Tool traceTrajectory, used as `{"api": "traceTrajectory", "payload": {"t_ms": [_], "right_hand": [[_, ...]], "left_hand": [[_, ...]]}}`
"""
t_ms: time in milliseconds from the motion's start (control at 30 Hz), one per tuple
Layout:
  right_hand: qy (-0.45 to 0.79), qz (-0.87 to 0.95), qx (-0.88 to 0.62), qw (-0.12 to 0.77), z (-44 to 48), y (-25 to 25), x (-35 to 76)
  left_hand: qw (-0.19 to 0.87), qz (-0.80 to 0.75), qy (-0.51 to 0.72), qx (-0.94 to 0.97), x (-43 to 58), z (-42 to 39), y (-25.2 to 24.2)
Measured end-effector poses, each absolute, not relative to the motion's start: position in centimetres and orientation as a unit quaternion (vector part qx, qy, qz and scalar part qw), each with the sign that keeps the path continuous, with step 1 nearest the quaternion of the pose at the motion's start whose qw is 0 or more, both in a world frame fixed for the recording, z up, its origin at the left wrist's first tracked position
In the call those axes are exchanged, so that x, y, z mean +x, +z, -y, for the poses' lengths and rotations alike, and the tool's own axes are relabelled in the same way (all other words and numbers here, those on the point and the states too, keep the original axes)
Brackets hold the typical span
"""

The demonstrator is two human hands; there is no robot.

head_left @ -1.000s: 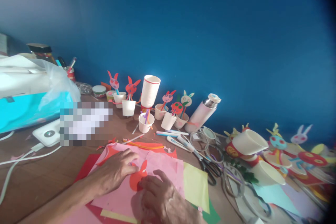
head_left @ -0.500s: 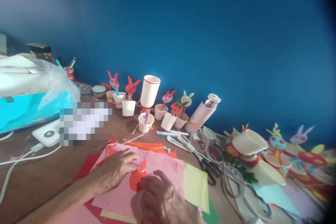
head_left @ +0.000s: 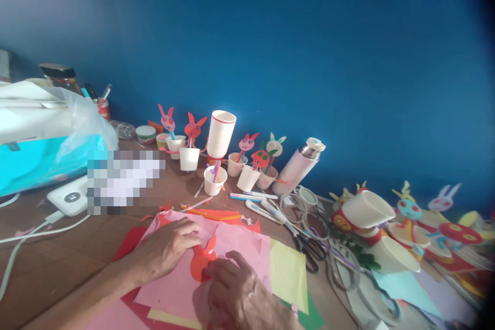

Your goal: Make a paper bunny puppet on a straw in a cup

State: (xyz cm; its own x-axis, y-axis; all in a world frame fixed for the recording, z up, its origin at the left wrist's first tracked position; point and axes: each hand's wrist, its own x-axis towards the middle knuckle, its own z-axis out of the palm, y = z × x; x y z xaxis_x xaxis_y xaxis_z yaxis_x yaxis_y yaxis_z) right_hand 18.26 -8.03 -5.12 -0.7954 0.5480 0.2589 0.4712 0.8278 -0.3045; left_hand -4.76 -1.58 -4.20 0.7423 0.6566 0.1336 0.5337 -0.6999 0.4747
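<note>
An orange paper rabbit head [head_left: 198,267] with upright ears lies on a pink sheet of paper [head_left: 166,286]. My left hand [head_left: 176,245] rests on the pink sheet at the rabbit head's upper left, its fingers apart and the fingertips close to one ear. From the lower right, my right hand [head_left: 237,289] reaches the cutout, bent fingers holding its right edge down. That hand's thumb is hidden. Under the pink sheet lie red paper, a yellow sheet [head_left: 288,273] and green paper [head_left: 309,314].
Behind the papers stand paper cups with rabbit figures [head_left: 189,159], a cup stack [head_left: 221,134] and a thermos [head_left: 297,167]. Pens, scissors [head_left: 309,252] and tape rolls lie rightward, near more cup figures [head_left: 410,211]. At left are a white power bank [head_left: 69,196] and cables.
My left hand has drawn back slightly to the left, uncovering a little more of the rabbit head's upper edge. The right hand and the cutout stay nearly in place.
</note>
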Motion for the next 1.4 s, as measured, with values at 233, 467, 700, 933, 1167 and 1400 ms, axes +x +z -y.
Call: {"api": "traceTrajectory", "payload": {"t_ms": [233,467,700,933,1167,1400], "right_hand": [[0.108,0.939,-0.265,0.191,8.0,-5.1,18.3],[0.100,0.936,-0.257,0.217,7.7,-4.9,18.1],[0.132,0.910,-0.295,0.258,8.2,-0.5,18.2],[0.164,0.837,-0.413,0.321,8.8,-2.1,18.1],[0.151,0.804,-0.446,0.363,7.9,-1.6,17.4],[0.141,0.801,-0.394,0.428,6.7,0.5,15.2]], "left_hand": [[0.218,-0.334,0.148,0.905,-4.7,1.8,-3.2],[0.211,-0.318,0.201,0.902,-4.8,1.7,-3.2],[0.264,-0.333,0.284,0.860,-4.1,2.6,-2.8],[0.553,-0.395,0.247,0.690,-2.4,4.1,-0.4],[0.743,-0.258,0.292,0.543,-2.3,3.8,-1.4],[0.802,-0.225,0.345,0.433,-2.7,4.0,-0.5]]}}
